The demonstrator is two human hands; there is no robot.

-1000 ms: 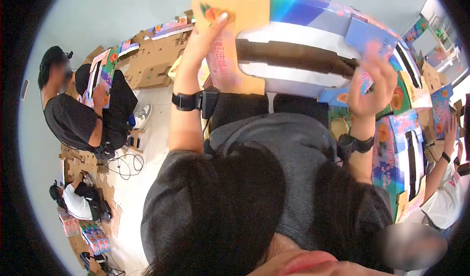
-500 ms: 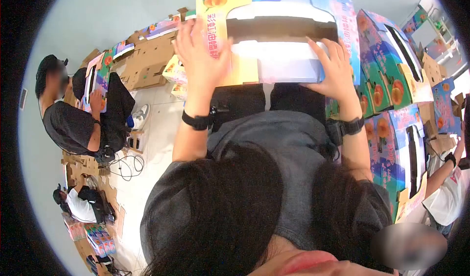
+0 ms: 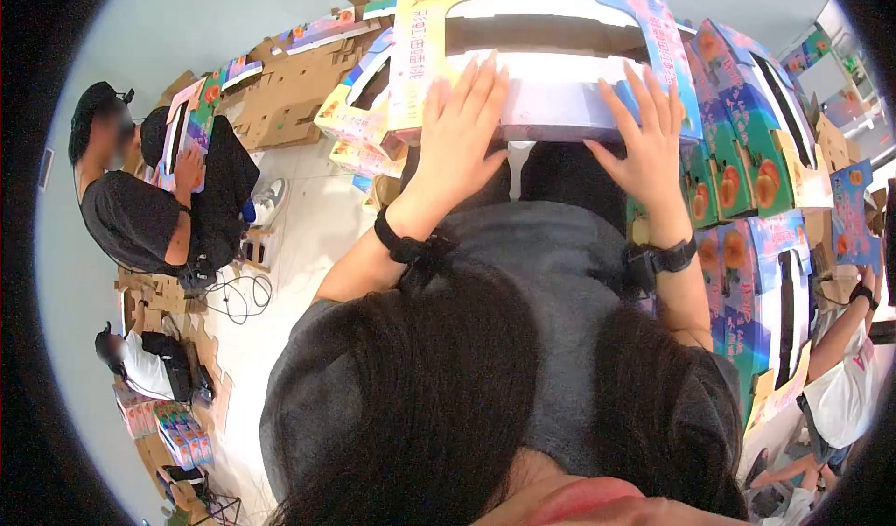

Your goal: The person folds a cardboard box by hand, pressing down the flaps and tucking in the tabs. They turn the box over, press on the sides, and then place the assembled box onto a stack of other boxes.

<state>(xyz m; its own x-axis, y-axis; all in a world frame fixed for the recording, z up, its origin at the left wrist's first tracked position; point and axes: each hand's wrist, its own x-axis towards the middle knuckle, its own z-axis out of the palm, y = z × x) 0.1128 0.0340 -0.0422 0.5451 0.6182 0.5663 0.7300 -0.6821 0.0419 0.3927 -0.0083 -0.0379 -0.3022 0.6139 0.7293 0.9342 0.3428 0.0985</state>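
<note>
In front of my lap sits a printed cardboard fruit box (image 3: 560, 101) with yellow, blue and pink panels, peach pictures and a long opening in its top. My left hand (image 3: 464, 134) lies on the box's near side, left of the middle, fingers stretched out. Toward the near right corner rests my right hand (image 3: 646, 139), its fingers spread over the white and lilac panel. Neither hand is closed round anything. Black bands circle both wrists. Just left of the box is another printed box (image 3: 359, 97), partly hidden behind it.
Stacked peach boxes (image 3: 747, 171) stand close on my right. Flat brown cardboard (image 3: 289, 97) lies at the far left. A seated person (image 3: 140, 209) holds a box there, with black cables (image 3: 238, 297) on the floor nearby. Another person's arm (image 3: 845, 325) shows at the right.
My left hand has slid rightward from the box's left end onto its near side. The box sits slightly further right, and more of the box to its left shows. My right hand stays near the right corner.
</note>
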